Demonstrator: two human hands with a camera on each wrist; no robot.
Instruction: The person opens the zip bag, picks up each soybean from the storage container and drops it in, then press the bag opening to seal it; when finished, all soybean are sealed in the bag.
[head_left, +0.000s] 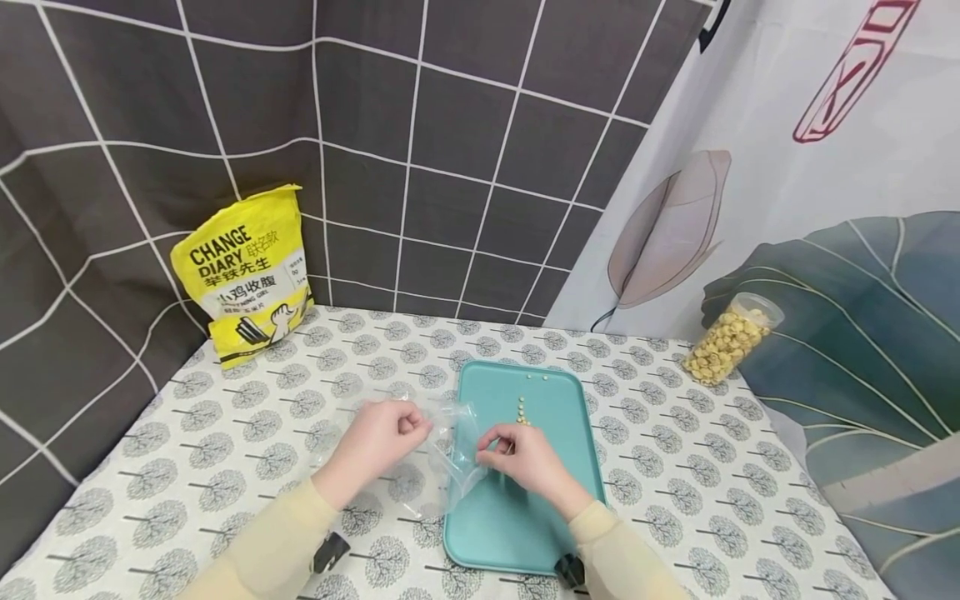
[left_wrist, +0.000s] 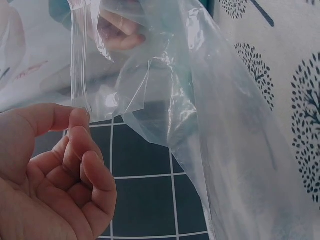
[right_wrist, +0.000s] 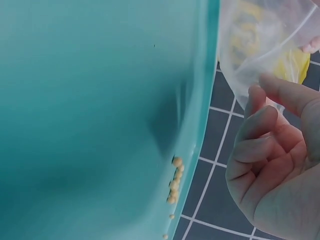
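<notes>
A clear zip-seal plastic bag [head_left: 453, 467] hangs between both hands, over the left edge of a teal tray [head_left: 510, 533]. My left hand [head_left: 382, 437] pinches one end of its mouth; in the left wrist view, thumb and forefinger meet at the ribbed zip strip [left_wrist: 79, 60]. With thumb and forefinger, my right hand [head_left: 525, 458] pinches the bag's opposite side, above the tray. Through the film of the bag, the table cloth shows. Small round yellowish beans [right_wrist: 175, 182] lie in a short line on the tray, partly behind the right hand in the head view.
At the back left stands a yellow printed snack bag [head_left: 251, 279]. A clear jar of popcorn-like pieces [head_left: 729, 340] leans at the far right. A tree-patterned cloth [head_left: 285, 417] covers the table; dark grid-lined fabric [head_left: 465, 125] hangs behind it.
</notes>
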